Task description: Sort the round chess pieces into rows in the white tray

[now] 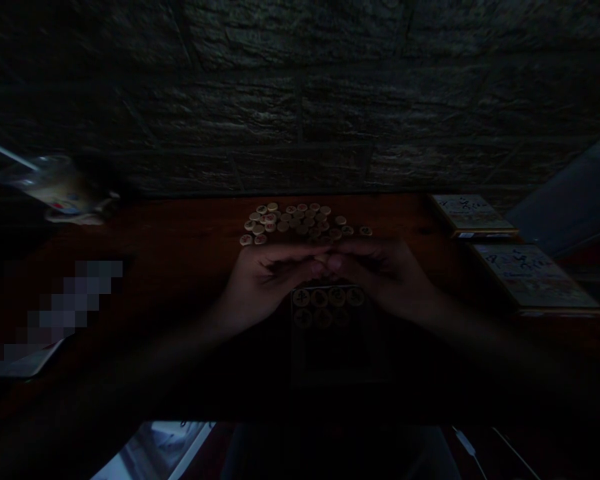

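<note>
My left hand (267,277) and my right hand (380,270) meet at the middle of the table, thumbs and fingertips pressed together. Between them shows a small pale round Chinese chess piece (321,257), mostly covered by my fingers. Just below my hands lies a shallow box (340,380), its outline faint in the dark. Inside it, round Chinese chess pieces (320,297) with dark characters lie in two rows at the far end. Beyond my fingers is a loose spread of more wooden pieces (285,227), some with red characters and some blank side up.
Two flat boxes with black lettering, one farther (473,212) and one nearer (535,277), lie at the right. A cup with a straw (70,190) stands at the left back. A pixelated device (55,320) lies at left. A stone wall (300,100) rises behind the table.
</note>
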Available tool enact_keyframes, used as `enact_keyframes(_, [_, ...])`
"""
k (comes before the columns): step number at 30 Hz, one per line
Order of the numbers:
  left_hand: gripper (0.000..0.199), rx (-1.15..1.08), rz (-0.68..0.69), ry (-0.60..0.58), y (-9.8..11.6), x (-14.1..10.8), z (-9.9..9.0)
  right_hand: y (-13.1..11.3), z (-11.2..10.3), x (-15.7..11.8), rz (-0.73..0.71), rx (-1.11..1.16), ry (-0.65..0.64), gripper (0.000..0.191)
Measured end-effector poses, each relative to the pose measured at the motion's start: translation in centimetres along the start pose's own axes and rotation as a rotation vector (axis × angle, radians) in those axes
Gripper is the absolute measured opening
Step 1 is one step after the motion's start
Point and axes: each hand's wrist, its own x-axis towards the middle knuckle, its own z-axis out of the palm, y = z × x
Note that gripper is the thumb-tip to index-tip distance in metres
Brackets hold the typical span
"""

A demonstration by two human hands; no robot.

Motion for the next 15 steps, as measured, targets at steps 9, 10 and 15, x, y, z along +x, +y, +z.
enact_keyframes(9, [0.038,-0.041,-0.020,-0.104,0.62,0.36,-0.30,0.25,-0.30,-0.12,-0.072,-0.062,0.060,0.029])
enact_keyframes(10, [0.035,-0.090,-0.061,-0.107,0.71,0.43,-0.28,0.24,-0.32,-0.17,-0.083,-0.067,0.055,0.029])
enact_keyframes(15, [0.028,-0.214,-0.210,-0.085,0.93,0.76,-0.04,0.24,-0.48,-0.31,-0.116,-0.157,0.039,0.029])
